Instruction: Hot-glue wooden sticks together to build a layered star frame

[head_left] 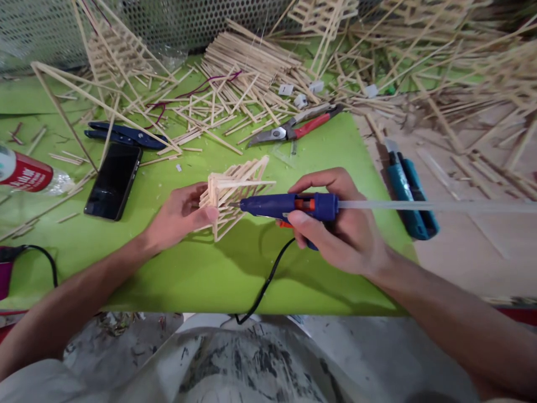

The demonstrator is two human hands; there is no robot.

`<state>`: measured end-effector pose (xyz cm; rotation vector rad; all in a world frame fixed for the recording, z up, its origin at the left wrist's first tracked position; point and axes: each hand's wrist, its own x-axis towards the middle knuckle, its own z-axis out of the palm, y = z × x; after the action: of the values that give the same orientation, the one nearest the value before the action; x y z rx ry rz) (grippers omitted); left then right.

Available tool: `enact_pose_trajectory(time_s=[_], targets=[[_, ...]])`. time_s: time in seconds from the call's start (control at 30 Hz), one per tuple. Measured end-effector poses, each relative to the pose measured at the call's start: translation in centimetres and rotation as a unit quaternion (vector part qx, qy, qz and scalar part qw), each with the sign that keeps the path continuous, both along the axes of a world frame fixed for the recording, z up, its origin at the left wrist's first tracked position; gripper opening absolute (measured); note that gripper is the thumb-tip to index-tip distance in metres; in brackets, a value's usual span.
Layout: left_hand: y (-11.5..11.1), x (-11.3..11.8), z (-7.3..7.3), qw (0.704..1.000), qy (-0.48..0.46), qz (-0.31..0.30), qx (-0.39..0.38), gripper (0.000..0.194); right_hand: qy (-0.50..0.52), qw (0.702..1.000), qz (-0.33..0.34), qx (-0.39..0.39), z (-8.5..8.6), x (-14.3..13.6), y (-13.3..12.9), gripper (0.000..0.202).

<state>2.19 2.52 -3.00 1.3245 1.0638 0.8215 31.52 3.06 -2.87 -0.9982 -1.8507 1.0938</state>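
Framework of thin, pale wooden sticks [226, 183]: over the bright green tabletop [168, 285], clamped between the left hand's [178, 215] thumb and fingers. Blue plastic glue gun with orange trigger [268, 206]: gripped in the right hand [354, 235], nozzle at the framework, contact unclear; translucent glue stick [386, 205] at rear. Beyond: black smartphone [113, 182]; red-handled metal shears [312, 126]; heap of loose, pale wooden sticks [251, 61].

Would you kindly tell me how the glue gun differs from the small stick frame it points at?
Colour: the glue gun is blue with orange parts; the stick frame is pale wood.
Build: the glue gun has a solid body, while the stick frame is an open lattice.
Hold: the right hand grips the glue gun; the left hand holds the stick frame.
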Motion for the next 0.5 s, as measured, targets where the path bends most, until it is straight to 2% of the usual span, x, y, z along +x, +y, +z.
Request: enact_pose_trajectory(time_s=[0.5], targets=[[0.01,-0.04,-0.27,1.000,-0.011,-0.016,0.022,0.068,-0.028,1.000,-0.001,0.004,0.07,0.02,-0.23,0.032]])
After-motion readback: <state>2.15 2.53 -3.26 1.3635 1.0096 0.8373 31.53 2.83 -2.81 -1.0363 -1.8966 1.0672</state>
